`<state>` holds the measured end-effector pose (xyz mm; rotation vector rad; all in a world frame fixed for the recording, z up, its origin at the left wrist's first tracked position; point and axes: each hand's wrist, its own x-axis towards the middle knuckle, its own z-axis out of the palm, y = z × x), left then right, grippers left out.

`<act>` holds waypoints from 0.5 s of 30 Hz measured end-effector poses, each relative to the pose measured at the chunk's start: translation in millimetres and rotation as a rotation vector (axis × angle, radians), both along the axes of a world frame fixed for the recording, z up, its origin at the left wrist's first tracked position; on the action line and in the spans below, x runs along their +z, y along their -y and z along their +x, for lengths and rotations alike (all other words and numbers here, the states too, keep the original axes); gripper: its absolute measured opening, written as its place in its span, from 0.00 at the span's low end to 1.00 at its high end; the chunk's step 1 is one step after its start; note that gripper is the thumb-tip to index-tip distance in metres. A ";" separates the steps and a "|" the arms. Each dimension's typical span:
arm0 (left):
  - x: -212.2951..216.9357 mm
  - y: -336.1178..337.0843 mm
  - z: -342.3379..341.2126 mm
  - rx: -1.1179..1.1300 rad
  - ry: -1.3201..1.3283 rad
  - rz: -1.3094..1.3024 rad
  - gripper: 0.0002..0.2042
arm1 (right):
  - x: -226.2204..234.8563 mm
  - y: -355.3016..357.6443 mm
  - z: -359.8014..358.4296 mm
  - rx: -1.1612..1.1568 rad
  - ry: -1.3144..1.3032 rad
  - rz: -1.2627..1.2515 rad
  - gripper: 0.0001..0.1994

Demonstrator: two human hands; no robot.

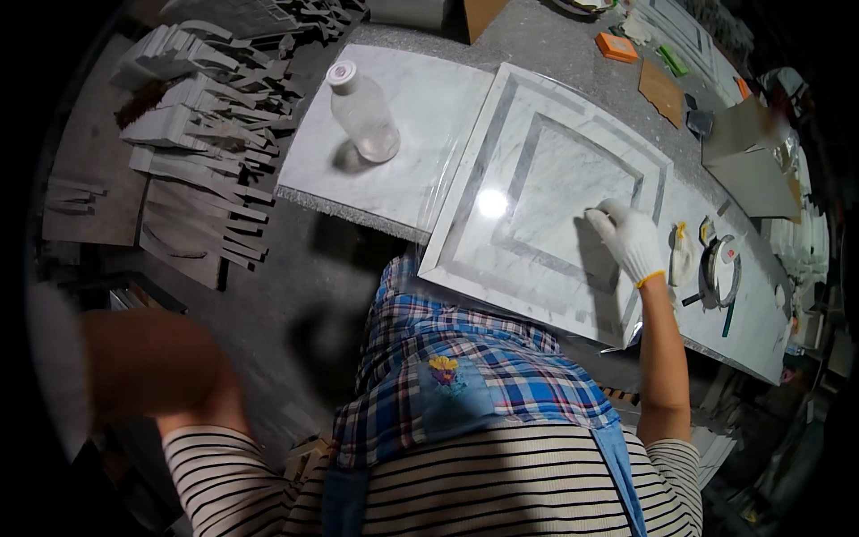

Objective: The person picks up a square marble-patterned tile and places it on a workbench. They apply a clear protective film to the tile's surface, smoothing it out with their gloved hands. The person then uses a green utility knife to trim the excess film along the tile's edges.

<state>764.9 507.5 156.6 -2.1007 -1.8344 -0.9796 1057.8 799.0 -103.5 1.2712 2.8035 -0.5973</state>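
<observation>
A white marble-look panel [559, 183] with grey inlaid frames lies tilted on the work table in front of me. My right hand [629, 240], in a white knit glove with a yellow cuff, rests over its right part. The fingers are curled together, and whatever they might hold is hidden. Far to the left, my left forearm is raised close to the camera. A pale blur at the picture's rim is my left hand [55, 358]; its fingers cannot be made out. A clear bottle [365, 121] with a white cap stands on a white slab [416, 107] left of the panel.
Right of the panel lie a loose white glove [683, 255], a round tape-like roll [721, 268] and a thin green stick [728, 318]. An orange box [616, 47] and a cardboard piece [660, 92] sit farther back. Stacked stone strips [192, 121] fill the left.
</observation>
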 end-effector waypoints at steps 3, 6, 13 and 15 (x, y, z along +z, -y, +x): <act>6.8 10.5 2.8 -0.122 -0.101 -0.022 0.23 | -2.9 35.4 -9.6 0.053 -0.018 0.032 0.16; 6.8 27.4 4.6 -0.155 -0.144 -0.015 0.24 | -2.9 66.7 -17.2 0.032 -0.022 -0.005 0.13; -0.5 76.0 0.7 -0.178 -0.185 0.043 0.26 | -30.8 120.3 -15.0 0.189 -0.043 0.339 0.16; -5.5 83.1 -5.1 -0.182 -0.175 0.069 0.27 | -35.7 121.6 -21.2 0.142 -0.009 0.374 0.19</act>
